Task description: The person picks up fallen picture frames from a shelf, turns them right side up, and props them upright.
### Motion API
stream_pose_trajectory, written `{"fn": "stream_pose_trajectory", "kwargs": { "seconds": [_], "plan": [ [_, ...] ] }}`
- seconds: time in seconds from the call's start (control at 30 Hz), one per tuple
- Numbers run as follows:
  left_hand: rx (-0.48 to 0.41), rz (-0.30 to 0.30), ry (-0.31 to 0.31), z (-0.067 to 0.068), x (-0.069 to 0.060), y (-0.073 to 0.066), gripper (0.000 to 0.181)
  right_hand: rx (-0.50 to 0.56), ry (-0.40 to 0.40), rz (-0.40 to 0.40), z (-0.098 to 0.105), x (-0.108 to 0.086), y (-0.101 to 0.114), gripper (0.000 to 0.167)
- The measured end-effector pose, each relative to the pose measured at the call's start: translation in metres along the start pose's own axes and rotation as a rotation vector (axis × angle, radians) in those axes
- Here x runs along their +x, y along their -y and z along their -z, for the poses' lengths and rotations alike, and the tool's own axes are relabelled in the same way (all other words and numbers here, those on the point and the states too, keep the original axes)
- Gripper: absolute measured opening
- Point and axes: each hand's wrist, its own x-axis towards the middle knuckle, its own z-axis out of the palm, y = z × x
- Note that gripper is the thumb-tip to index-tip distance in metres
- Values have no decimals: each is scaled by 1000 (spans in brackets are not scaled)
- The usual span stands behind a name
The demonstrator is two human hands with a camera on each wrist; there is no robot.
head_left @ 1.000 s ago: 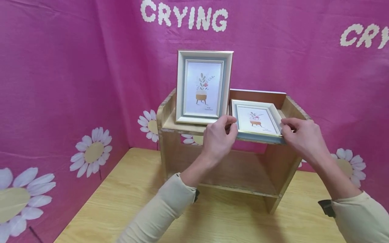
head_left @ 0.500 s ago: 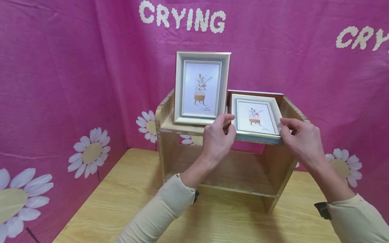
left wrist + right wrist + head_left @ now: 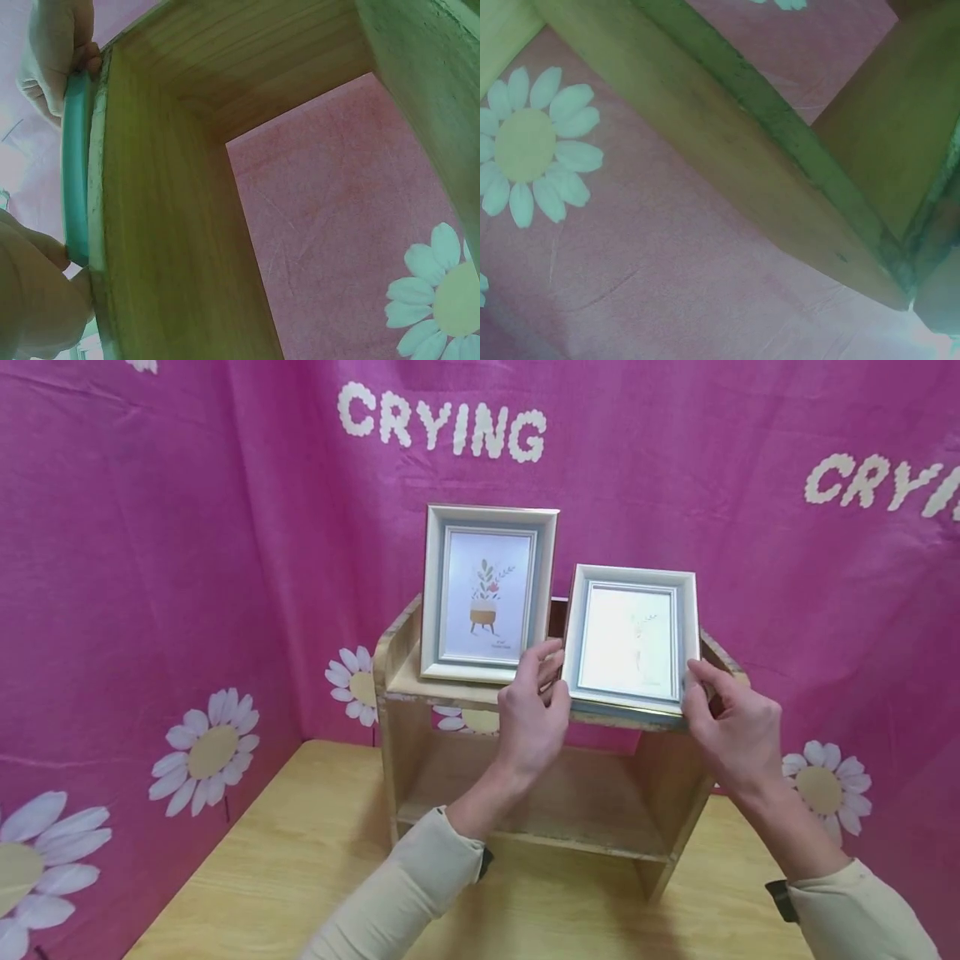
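A picture frame (image 3: 632,574) with a white and blue border leans back on the right half of the wooden shelf's top; glare washes out most of its picture. My left hand (image 3: 531,714) holds its lower left edge between thumb and fingers, and my right hand (image 3: 735,727) pinches its lower right edge. In the left wrist view the frame's blue-green bottom edge (image 3: 76,172) lies along the shelf's front edge, with a hand at each end. A matching picture frame (image 3: 490,516) stands upright to the left, its potted-plant picture showing. Only a sliver at the right border of the right wrist view may be a hand.
The small wooden shelf (image 3: 525,785) has raised sides and an open lower compartment. It stands on a light wood table (image 3: 300,827). Behind and to the left hangs a pink cloth (image 3: 645,460) with white daisies and lettering.
The right picture frame has tilted up from lying nearly flat to a steep lean, its top edge rising, with both hands still at its lower sides. The head view has shifted slightly upward.
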Motion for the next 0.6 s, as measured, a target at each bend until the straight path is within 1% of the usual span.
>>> {"fn": "stream_pose_trajectory", "kwargs": {
  "seconds": [0.13,0.27,0.4,0.53,0.6],
  "plan": [
    [42,-81,-12,0,-1,4,40,4,-71,94,-5,-1,-3,28],
    [85,-176,-29,-1,-2,8,41,9,-120,138,-9,-3,-5,30],
    [120,-261,-54,-3,-3,14,40,8,-162,158,-12,-5,-5,31],
    [128,-325,-69,-4,-4,18,40,12,-176,154,-15,-7,-4,33],
    [133,-347,-76,-4,-3,20,40,14,-174,143,-16,-7,-3,34]
  ]
}}
